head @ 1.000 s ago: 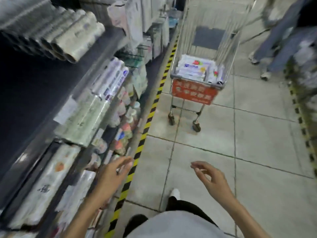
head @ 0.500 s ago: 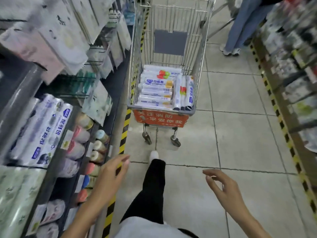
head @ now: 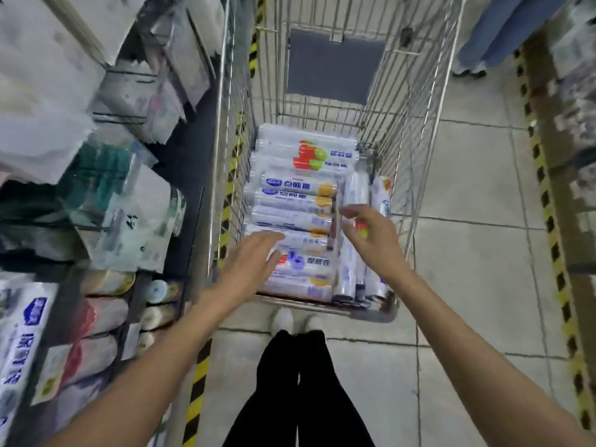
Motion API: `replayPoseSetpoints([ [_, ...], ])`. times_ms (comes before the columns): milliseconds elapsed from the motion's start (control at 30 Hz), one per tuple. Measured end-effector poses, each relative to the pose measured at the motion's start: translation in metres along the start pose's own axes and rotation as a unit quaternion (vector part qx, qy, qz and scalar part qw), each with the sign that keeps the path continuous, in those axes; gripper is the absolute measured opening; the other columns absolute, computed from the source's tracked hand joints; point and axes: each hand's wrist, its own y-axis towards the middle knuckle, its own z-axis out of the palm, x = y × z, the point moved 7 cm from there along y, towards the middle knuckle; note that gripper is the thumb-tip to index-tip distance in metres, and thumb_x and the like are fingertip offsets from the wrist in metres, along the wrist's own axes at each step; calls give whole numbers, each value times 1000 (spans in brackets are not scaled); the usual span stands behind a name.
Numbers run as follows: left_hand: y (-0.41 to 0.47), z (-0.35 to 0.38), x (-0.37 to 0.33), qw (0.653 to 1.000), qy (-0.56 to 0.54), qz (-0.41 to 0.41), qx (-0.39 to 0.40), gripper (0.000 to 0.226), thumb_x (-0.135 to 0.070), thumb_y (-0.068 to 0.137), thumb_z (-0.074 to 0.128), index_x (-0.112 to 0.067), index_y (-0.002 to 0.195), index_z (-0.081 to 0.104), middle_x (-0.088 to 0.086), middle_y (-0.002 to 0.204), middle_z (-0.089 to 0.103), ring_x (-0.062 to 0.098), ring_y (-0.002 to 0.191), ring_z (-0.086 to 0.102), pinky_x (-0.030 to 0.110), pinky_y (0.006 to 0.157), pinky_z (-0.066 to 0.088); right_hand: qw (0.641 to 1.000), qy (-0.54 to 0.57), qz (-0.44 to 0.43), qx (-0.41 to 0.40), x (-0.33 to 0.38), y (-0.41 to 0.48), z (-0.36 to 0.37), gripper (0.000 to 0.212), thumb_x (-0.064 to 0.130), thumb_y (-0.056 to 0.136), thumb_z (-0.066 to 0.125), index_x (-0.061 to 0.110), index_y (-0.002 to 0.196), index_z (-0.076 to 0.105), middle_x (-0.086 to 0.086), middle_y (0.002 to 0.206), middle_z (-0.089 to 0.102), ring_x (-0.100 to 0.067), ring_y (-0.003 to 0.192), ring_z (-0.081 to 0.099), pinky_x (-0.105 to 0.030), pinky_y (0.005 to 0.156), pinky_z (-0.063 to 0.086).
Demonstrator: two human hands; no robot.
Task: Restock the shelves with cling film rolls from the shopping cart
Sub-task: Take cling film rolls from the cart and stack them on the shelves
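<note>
A wire shopping cart (head: 409, 130) stands right in front of me, its near half filled with several white cling film rolls (head: 290, 201) lying crosswise, plus a few standing on end along the right side (head: 356, 191). My left hand (head: 250, 266) reaches over the cart's near rim, fingers straight, hovering over or touching the nearest rolls. My right hand (head: 371, 240) is above the right end of the stack, fingers loosely spread, holding nothing. The shelves (head: 106, 311) at my left carry more rolls and packaged goods.
Hanging packets (head: 48, 91) fill the upper left shelving. A yellow-black floor stripe (head: 196, 395) runs along the shelf base. Another person's legs (head: 493, 37) stand at the far right beyond the cart. More shelving (head: 577, 156) lines the right edge.
I have stepped up to the cart; it went from a few steps away to right under my hands. Both hands moved forward from waist height into the cart, over the rolls.
</note>
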Motion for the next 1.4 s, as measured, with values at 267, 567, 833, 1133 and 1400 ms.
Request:
replayPoseSetpoints([
  [267,88,93,76,988,136,-12,77,54,-16,68,80,-4,117,61,15,113,63,34,106,60,43,94,44,964,-230,-19,132,-63,177,118,47,20,92,58,8,136,44,-15,137,49,-31,125,44,-35,100,33],
  [567,100,112,81,956,276,-18,94,57,-28,74,77,-13,125,55,6,116,56,25,107,50,33,94,40,899,-407,-2,163,-102,208,151,50,18,91,58,3,135,38,-19,143,34,-34,132,30,-51,106,26],
  [833,71,35,62,965,-99,-239,50,54,-29,76,74,-17,111,35,-3,93,58,20,78,62,31,64,50,962,-242,-23,121,-40,197,88,60,38,88,63,3,132,42,-19,126,47,-33,118,40,-40,93,38],
  [1133,-28,-79,-8,793,-505,-249,-234,22,-33,79,69,-22,95,59,-4,80,67,10,66,62,24,63,49,925,260,40,275,101,53,7,47,34,74,72,12,113,55,-15,106,66,-22,92,66,-37,77,54],
  [1400,-218,-163,-68,723,-482,-225,-441,67,-34,66,73,-13,125,50,4,108,69,14,95,67,27,80,54,814,378,-5,441,251,-96,48,32,17,70,72,7,97,60,-6,70,67,-17,58,63,-29,55,54],
])
